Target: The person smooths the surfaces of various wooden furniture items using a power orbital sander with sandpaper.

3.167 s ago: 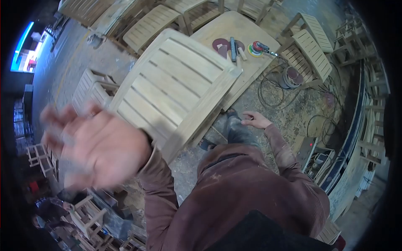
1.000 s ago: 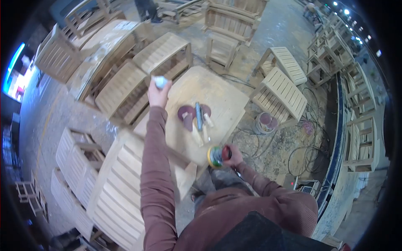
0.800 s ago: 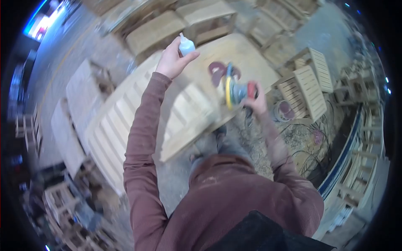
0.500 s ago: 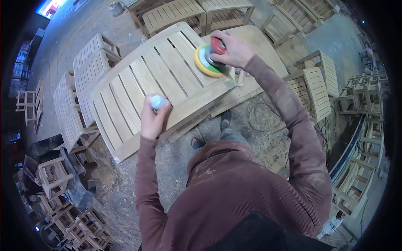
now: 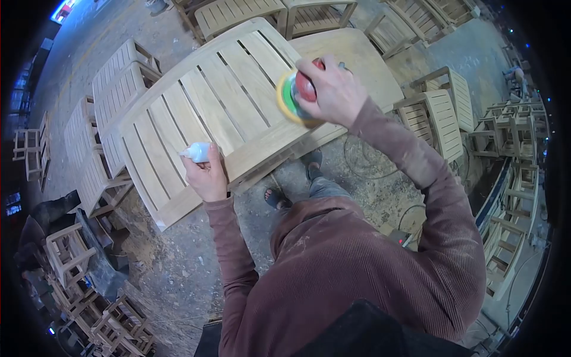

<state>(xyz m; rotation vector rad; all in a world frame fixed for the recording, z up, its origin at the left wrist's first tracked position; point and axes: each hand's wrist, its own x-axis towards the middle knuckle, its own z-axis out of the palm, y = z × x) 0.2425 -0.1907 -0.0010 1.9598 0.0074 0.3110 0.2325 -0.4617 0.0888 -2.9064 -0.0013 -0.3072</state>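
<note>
A slatted wooden tabletop (image 5: 223, 98) lies in front of me. My left hand (image 5: 207, 177) is closed round a small pale blue bottle (image 5: 199, 152), whose white nozzle points left over the near edge of the slats. My right hand (image 5: 336, 92) grips the red top of a power sander (image 5: 306, 87). The sander's round pad, yellow at the rim and green inside, is tilted at the right end of the tabletop. Whether the pad touches the wood cannot be made out.
A plain wooden board (image 5: 351, 50) extends behind the sander. Slatted wooden pieces (image 5: 122, 74) stand at the left, with more at the back and right. A cable (image 5: 372, 175) loops on the floor near my feet. Stacked frames (image 5: 511, 238) line the far right.
My left hand has moved slightly left and down, and the bottle now lies sideways in it. My right hand and the sander have come a little nearer to me, with the pad more tilted.
</note>
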